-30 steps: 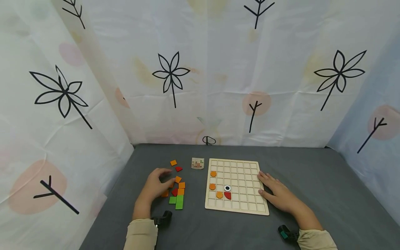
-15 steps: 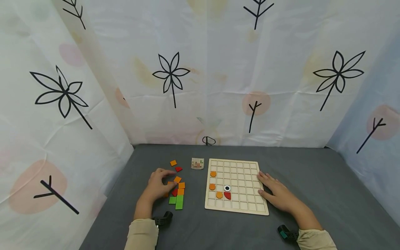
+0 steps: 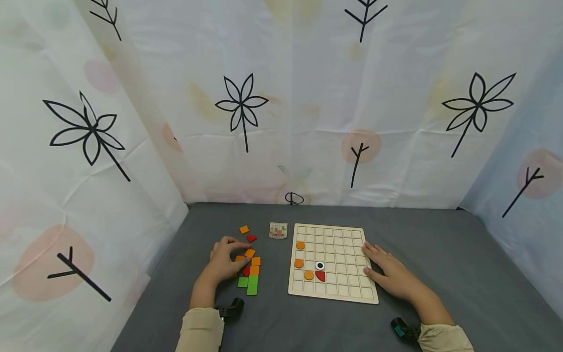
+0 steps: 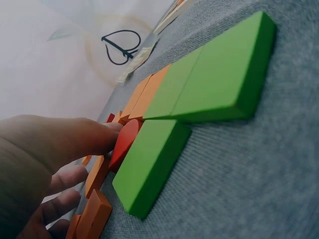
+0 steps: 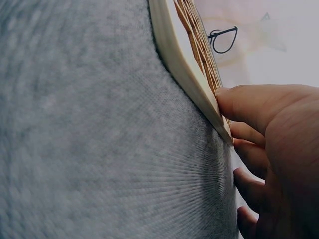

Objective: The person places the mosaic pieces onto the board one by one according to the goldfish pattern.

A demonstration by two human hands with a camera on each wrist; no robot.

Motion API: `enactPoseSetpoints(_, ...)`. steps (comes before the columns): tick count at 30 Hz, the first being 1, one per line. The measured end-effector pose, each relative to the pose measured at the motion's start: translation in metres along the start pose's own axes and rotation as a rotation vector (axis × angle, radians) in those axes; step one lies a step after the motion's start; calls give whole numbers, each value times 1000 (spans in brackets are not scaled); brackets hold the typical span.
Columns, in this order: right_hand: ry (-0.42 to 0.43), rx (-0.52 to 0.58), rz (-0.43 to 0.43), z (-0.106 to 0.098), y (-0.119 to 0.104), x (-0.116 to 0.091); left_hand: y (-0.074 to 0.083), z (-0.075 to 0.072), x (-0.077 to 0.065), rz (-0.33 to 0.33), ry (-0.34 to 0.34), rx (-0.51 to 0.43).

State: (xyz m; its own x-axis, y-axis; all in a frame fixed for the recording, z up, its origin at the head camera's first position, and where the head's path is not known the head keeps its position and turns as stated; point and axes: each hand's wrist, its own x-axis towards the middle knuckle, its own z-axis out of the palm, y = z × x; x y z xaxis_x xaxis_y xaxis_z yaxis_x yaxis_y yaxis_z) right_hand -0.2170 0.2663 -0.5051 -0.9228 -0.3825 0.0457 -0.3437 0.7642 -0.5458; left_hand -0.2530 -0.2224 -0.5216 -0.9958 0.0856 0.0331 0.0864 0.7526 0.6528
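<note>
At the left of the head view, my left hand [image 3: 221, 259] reaches over a cluster of small flat pieces, thumb and index finger apart. Its thumb lies close by a red rounded piece [image 4: 125, 142] in the left wrist view, with orange squares [image 4: 144, 94] and green squares [image 4: 199, 74] beside it. Another orange square [image 3: 249, 253] lies between the thumb and index tips. My right hand [image 3: 389, 269] rests with extended fingers on the right edge of the wooden grid board [image 3: 347, 254]. Its thumb touches the board rim [image 5: 192, 82] in the right wrist view.
The board bears several orange discs [image 3: 309, 275], a white ring-like piece with a black centre [image 3: 320, 265] and a red quarter-round piece [image 3: 320, 276]. A small pattern card [image 3: 278, 230] lies behind the pieces. A patterned cloth [image 3: 308, 98] surrounds the grey table [image 3: 281, 322].
My left hand has shifted slightly right over the pieces, uncovering more of an orange square beneath it. The right hand has stayed at the board's edge.
</note>
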Motion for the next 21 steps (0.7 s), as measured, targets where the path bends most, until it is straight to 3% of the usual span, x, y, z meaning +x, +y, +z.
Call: enactPoseSetpoints(21,5,-3,-6,1,-1,-1,0,2,3,-6,53,3)
